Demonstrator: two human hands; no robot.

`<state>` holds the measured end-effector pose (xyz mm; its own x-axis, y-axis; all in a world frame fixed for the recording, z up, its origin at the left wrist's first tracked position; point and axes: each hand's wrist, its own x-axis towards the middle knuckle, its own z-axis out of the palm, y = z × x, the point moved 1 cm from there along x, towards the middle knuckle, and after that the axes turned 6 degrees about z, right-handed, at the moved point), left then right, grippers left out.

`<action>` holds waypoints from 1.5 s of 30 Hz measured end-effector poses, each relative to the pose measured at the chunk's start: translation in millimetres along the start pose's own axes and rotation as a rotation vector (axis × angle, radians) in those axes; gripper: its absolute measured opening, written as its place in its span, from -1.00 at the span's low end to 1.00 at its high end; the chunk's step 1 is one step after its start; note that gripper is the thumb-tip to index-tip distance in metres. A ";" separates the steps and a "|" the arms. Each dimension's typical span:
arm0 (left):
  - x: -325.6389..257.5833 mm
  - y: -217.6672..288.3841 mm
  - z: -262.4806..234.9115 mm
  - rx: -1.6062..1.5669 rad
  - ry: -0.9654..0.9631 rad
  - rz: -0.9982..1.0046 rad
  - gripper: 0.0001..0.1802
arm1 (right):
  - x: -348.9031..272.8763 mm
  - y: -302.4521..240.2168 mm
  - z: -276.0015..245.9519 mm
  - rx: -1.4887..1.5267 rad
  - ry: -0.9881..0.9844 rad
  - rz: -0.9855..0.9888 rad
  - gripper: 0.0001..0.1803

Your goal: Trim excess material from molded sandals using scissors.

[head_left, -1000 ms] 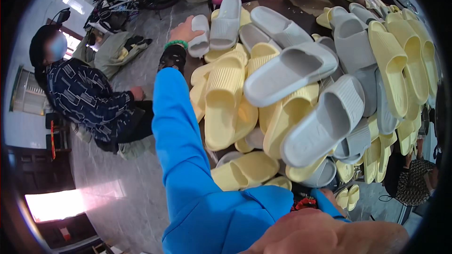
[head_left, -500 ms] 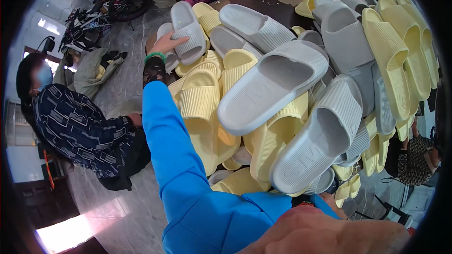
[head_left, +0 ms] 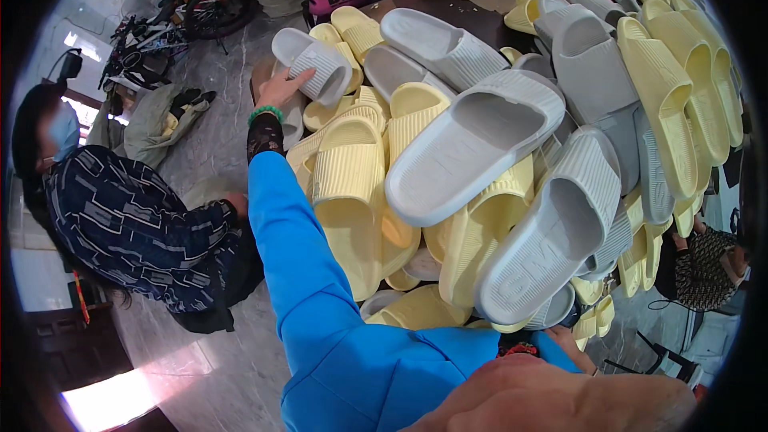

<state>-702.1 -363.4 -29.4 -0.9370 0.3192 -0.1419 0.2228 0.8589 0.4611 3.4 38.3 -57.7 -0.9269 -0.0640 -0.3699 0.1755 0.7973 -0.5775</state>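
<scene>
Reaching out over the heap, the left hand (head_left: 278, 90) sits at the far-left edge of the pile, arm in a blue sleeve (head_left: 296, 248) fully extended, a green bangle (head_left: 265, 113) at the wrist. Fingers are pressed against the underside of a grey slide sandal (head_left: 316, 68); whether they actually pinch it or only touch cannot be told from this angle (the thumb side is hidden by the sandal). The right hand (head_left: 572, 344) shows only partly at the lower edge beneath the pile, curled; its grip cannot be told.

Step in hand, as judged: picking one grey sandal off the top-left of the stack. Next move would call for a firm closing of the fingers round its strap and a lift clear of the yellow sandals (head_left: 352, 192) below, without tipping the large grey sandal (head_left: 472, 144) lying loosely nearby.

Sandal itself: pale grey, ribbed strap, thick moulded sole, tilted on its side, resting on yellow ones near the brown table (head_left: 472, 20) edge.

Another person in a dark patterned top (head_left: 136, 228) crouches on the floor to the left.
</scene>
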 end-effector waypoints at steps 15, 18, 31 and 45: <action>-39.9 -29.7 -60.6 -0.190 0.773 0.019 -0.41 | -2.8 6.8 6.1 0.029 0.020 0.009 -0.81; -53.9 -18.0 -87.0 -0.236 0.757 0.087 -0.45 | 2.6 -9.8 -8.1 0.085 -0.041 0.085 -0.82; -267.3 104.1 -106.5 -0.803 0.509 0.241 -0.69 | 0.3 26.8 14.1 -0.031 0.037 -0.199 -0.63; -559.7 194.0 1.0 -1.110 0.286 0.015 -0.62 | -27.5 70.6 19.5 0.131 0.120 -0.391 -0.64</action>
<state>-134.2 -375.1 138.6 -0.9948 0.1018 0.0095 0.0078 -0.0163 0.9998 47.8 84.6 -102.5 -0.9627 -0.2698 -0.0224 -0.1629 0.6434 -0.7480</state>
